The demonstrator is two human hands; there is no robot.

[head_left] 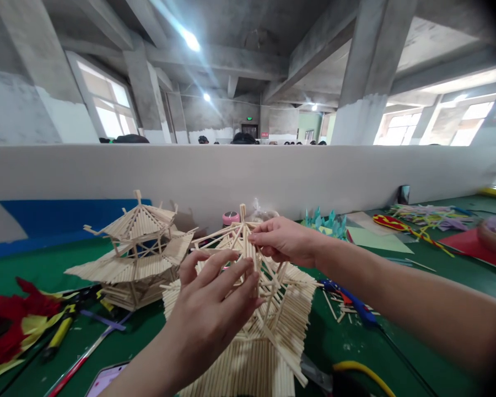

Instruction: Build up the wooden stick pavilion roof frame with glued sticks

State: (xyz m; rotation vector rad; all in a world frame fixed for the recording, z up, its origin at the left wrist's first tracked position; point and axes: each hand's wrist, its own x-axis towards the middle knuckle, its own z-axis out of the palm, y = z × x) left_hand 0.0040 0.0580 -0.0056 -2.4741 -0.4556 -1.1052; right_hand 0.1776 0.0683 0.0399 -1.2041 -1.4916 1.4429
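- At nine o'clock from the model, red-and-yellow paper pieces [8,320] are running off the left edge.
- At eight, a phone [107,380] is disappearing past the bottom edge.
- At ten, a finished-looking stick pagoda [138,253] is standing close, narrowing that side.
- In the middle, the left hand [215,298] is hiding part of the stick model [289,309]; I'm not managing to tell whether its fingers are gripping.
- Towards twelve, the right hand [281,238] is pinching a roof stick [250,253] below the peak.
- At four, green tabletop [333,344] is offering some room.
- At three, a blue glue gun [357,307] is lying near the eave.
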